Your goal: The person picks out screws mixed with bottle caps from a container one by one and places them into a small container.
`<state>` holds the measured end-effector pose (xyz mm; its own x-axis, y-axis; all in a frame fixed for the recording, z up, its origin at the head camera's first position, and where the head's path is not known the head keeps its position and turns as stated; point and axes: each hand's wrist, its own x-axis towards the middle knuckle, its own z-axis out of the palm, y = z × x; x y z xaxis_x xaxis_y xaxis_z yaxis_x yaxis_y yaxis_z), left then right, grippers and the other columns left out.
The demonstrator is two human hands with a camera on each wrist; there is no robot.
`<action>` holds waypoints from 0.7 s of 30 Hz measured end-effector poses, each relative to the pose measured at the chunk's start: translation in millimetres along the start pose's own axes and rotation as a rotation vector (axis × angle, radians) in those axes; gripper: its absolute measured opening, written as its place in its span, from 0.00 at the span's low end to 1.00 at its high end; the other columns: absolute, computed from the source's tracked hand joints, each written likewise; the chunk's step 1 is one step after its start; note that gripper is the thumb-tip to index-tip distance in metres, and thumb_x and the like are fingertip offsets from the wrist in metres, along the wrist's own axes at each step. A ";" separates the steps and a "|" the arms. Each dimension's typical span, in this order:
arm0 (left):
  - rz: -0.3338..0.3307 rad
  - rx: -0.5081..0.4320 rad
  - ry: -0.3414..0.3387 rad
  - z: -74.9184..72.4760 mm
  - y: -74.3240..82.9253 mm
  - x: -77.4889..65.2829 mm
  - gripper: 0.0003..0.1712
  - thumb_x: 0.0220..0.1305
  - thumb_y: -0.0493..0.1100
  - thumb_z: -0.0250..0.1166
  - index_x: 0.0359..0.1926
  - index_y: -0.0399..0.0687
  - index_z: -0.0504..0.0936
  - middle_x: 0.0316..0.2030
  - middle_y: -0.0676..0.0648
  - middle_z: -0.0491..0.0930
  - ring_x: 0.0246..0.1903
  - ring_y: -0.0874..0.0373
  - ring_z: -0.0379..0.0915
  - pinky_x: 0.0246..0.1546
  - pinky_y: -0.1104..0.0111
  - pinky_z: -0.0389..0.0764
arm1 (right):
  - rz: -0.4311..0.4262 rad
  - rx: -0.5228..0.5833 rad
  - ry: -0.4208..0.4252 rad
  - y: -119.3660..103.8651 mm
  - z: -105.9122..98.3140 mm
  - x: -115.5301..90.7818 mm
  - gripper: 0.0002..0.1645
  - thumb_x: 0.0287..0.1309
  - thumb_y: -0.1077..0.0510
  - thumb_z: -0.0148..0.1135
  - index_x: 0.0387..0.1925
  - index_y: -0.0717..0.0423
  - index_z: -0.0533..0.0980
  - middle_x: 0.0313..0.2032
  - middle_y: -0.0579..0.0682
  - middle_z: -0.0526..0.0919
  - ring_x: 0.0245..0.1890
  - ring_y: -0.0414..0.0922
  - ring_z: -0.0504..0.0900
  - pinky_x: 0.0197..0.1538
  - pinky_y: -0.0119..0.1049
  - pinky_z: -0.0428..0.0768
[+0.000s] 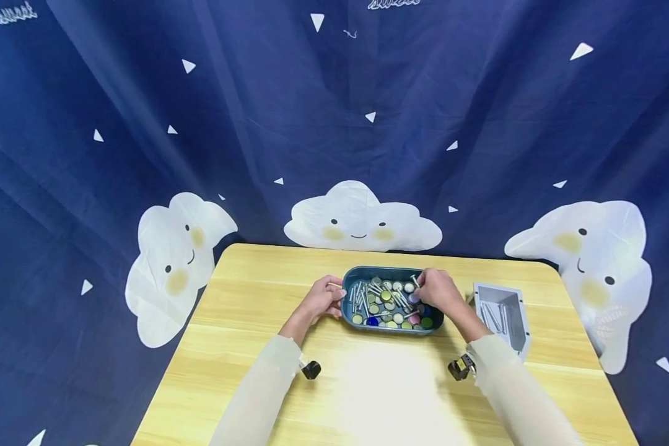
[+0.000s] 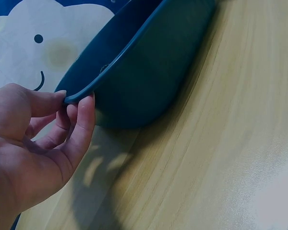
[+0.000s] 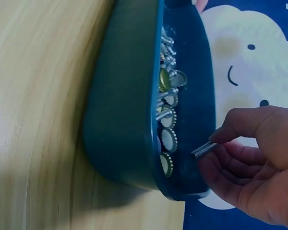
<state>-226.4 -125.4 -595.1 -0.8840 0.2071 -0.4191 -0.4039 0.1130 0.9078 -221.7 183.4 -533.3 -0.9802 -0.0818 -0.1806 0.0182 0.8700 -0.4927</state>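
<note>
A dark teal oblong bin point(image 1: 391, 331) on the table holds bottle caps point(image 1: 386, 296) in several colours, mixed with silver bolts point(image 1: 359, 297). At its left end, my left hand point(image 1: 324, 297) pinches the rim between thumb and fingers; the left wrist view shows this grip on the bin point(image 2: 139, 81) close up. Over the right end, my right hand point(image 1: 438, 288) holds one bolt point(image 3: 205, 149) between thumb and fingers, its threaded end sticking out above the bin's inside. Bottle caps point(image 3: 169, 140) lie below it.
To the right of the bin stands a grey open box point(image 1: 523, 316) with a few bolts point(image 1: 492, 317) inside, close to my right forearm. Both stand on a light wooden table point(image 1: 267, 279). A dark blue curtain point(image 1: 245, 124) with cloud prints hangs behind the far edge.
</note>
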 end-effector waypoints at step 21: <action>-0.002 0.014 0.000 0.7 1.6 -2.2 0.22 0.73 0.35 0.62 0.65 0.37 0.71 0.36 0.45 0.77 0.28 0.56 0.77 0.25 0.64 0.89 | 0.040 0.041 0.213 55.3 -58.6 -45.6 0.09 0.48 0.61 0.67 0.32 0.61 0.79 0.27 0.52 0.83 0.30 0.50 0.79 0.33 0.38 0.77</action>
<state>-224.9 -124.9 -592.8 -0.8834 0.2068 -0.4206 -0.4020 0.1269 0.9068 -187.6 263.8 -502.4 -0.9980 0.0605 -0.0189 0.0614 0.8496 -0.5238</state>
